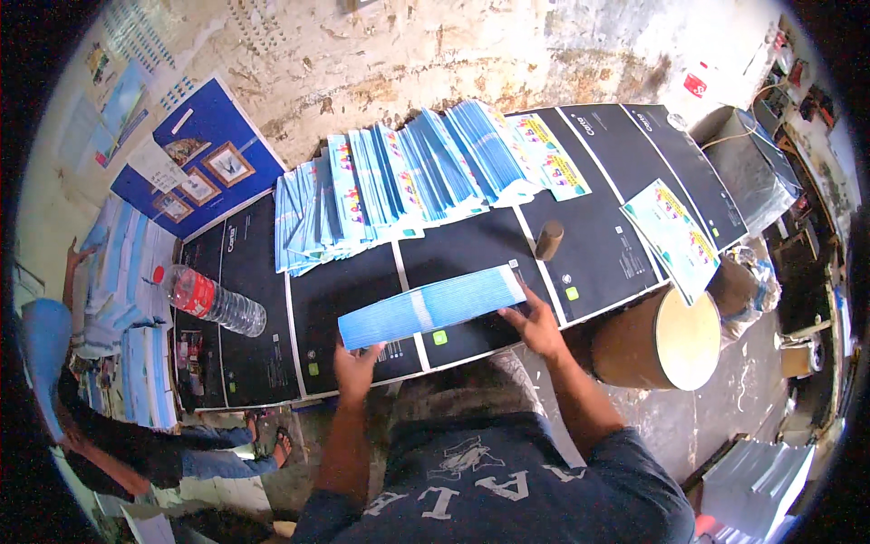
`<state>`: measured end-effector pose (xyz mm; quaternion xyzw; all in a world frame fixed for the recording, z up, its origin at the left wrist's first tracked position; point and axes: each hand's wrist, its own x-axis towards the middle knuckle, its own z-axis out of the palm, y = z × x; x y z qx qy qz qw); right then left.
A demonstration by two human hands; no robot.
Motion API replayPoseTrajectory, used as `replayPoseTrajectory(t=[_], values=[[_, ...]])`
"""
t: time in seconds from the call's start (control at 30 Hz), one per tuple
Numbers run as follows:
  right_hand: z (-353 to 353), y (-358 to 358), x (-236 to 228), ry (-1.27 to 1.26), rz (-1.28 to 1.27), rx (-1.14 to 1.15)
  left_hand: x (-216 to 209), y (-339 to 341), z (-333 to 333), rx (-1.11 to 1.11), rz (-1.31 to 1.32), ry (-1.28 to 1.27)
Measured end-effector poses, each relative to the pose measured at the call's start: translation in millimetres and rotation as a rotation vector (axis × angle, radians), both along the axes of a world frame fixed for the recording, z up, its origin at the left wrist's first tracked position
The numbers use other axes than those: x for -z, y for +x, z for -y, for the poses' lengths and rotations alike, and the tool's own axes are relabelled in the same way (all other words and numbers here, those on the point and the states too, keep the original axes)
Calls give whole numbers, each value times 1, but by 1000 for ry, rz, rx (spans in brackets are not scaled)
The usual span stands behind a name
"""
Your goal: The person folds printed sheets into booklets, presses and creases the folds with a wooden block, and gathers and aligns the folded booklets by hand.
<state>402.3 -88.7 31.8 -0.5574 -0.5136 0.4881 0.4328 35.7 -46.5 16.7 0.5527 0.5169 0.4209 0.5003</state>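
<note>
Between my two hands, above the near part of the table (349, 286), is a thick stack of light blue booklets (426, 304), edges facing up. My left hand (355, 367) grips its left end, and my right hand (536, 326) grips the right end, thumb on the near side. Behind it, a long row of similar booklet bundles (399, 181) lies overlapped along the table's far side. A short brown cylinder (549, 240) stands beyond my right hand. Farther right, a colourful printed booklet (672, 238) lies over the table's edge.
A clear plastic bottle with a red cap (216, 304) lies on the table's left part. A round drum (693, 340) stands by the right front edge. A blue board (213, 150) leans at the far left. Another person (113, 444) is at the left, near paper stacks (122, 272).
</note>
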Motion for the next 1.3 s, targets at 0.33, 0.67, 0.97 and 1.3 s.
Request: replayPoseTrajectory(t=[0.33,0.67,0.97,1.3], values=[[-10,-3,-7,83,102,48,24,8,-10,-126,-30,194],[-4,2,-2,146,263,-26,27,-4,-30,-85,-55,170],[88,-120,73,-477,-201,178,-9,51,-141,-59,-906,149],[-98,-117,-139,113,-52,-669,11,42,-148,-132,-1040,370]])
